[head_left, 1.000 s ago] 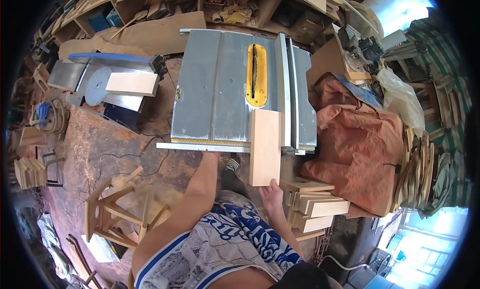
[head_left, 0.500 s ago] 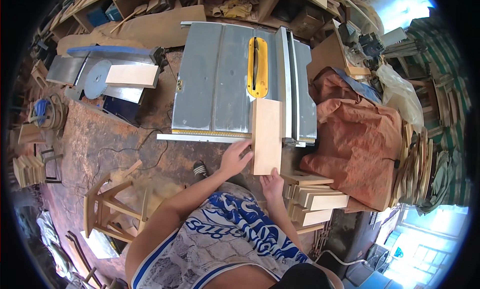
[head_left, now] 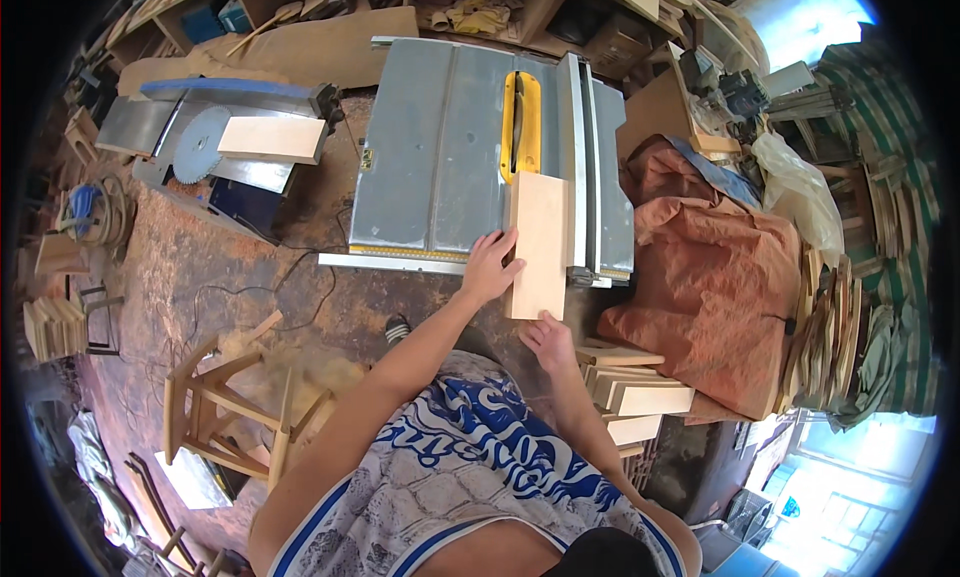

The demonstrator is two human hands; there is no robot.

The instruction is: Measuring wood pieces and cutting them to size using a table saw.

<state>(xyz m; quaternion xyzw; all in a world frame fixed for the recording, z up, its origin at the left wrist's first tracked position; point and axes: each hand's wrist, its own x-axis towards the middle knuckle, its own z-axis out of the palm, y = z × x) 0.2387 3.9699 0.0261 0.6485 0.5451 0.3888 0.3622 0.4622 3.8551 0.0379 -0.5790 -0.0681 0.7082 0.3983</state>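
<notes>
A pale rectangular wooden board [head_left: 540, 247] lies partly on the grey table saw top [head_left: 400, 167], its near end overhanging the front edge. Its far end meets the yellow insert plate [head_left: 532, 157], and the saw blade [head_left: 518, 122] stands in the slot beyond. My left hand [head_left: 489, 271] presses against the board's left side with its fingers spread. At the near end, my right hand [head_left: 551, 341] grips the board, thumb on top and the other fingers partly hidden beneath. Along the board's right side runs the metal rip fence [head_left: 573, 167].
Left of the saw stands another machine with a round saw blade [head_left: 201, 147] and a wooden block [head_left: 270, 139] on it. Cut boards [head_left: 640, 397] are stacked by my right arm. A brown-red cover [head_left: 710, 307] drapes over something at right; a wooden stool frame [head_left: 230, 407] is at left.
The board has slid forward along the fence, its far end now at the insert plate. Both hands have moved forward with it.
</notes>
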